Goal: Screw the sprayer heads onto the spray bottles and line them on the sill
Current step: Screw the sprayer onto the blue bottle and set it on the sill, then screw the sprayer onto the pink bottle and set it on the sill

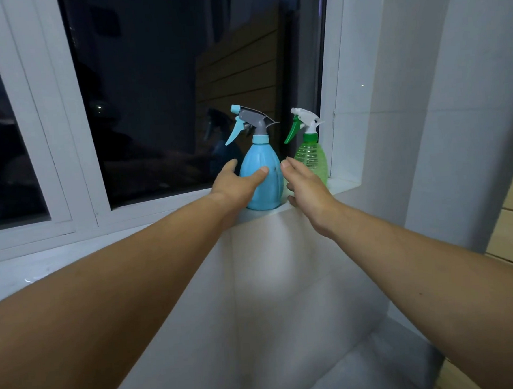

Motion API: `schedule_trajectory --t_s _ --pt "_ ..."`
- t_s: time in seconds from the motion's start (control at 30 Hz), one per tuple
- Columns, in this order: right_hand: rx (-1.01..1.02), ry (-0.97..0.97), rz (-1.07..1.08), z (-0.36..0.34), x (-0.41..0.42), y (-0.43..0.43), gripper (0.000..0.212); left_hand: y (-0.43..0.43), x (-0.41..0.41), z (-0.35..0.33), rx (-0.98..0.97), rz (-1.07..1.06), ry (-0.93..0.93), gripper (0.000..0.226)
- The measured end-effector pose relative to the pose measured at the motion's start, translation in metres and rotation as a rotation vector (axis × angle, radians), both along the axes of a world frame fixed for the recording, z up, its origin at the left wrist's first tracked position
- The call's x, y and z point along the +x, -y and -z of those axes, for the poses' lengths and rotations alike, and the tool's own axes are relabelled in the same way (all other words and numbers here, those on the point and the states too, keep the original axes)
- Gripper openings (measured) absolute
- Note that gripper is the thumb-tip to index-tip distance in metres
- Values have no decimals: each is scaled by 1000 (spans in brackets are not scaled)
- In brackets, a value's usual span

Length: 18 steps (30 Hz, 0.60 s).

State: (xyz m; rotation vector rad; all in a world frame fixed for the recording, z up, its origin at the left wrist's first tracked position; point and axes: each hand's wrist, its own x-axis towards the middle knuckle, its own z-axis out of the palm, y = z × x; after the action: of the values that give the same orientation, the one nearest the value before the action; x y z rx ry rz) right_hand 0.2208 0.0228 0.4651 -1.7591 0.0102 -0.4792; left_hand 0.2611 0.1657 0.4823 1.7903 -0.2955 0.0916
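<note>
While the left hand (pixel 236 185) is wrapped loosely around the blue spray bottle (pixel 261 177), thumb across the front of the belly and fingers round the far left side, the right hand (pixel 304 185) is just spread open with nothing in it, sitting right between the two bottles. Can't really tell if its fingertips touch the blue one or only come close. The blue bottle is a chunky teardrop shape with ribs down it, standing upright on the white sill (pixel 343 186), and it's got its grey sprayer head (pixel 252 121) on, with a light blue trigger and nozzle pointing left. Just to its right, tucked near the corner of the window frame, is the see-through green spray bottle (pixel 314 157), also upright, with a white sprayer head (pixel 306 119) and green trigger, facing left too. The right hand covers the lower part of the green one. Behind them is the dark window pane (pixel 182 78), reflecting the blue bottle, and a pale wall (pixel 397 155) closes off the right end.
</note>
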Motion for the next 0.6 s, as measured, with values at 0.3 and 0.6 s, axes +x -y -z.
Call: schedule_trajectory --t_s 0.3,0.6 --pt "36 0 95 37 -75 21 37 -8 -70 21 9 -90 100 55" --pt "60 -358 85 190 -165 41 19 -10 -149 197 280 277 -366 66"
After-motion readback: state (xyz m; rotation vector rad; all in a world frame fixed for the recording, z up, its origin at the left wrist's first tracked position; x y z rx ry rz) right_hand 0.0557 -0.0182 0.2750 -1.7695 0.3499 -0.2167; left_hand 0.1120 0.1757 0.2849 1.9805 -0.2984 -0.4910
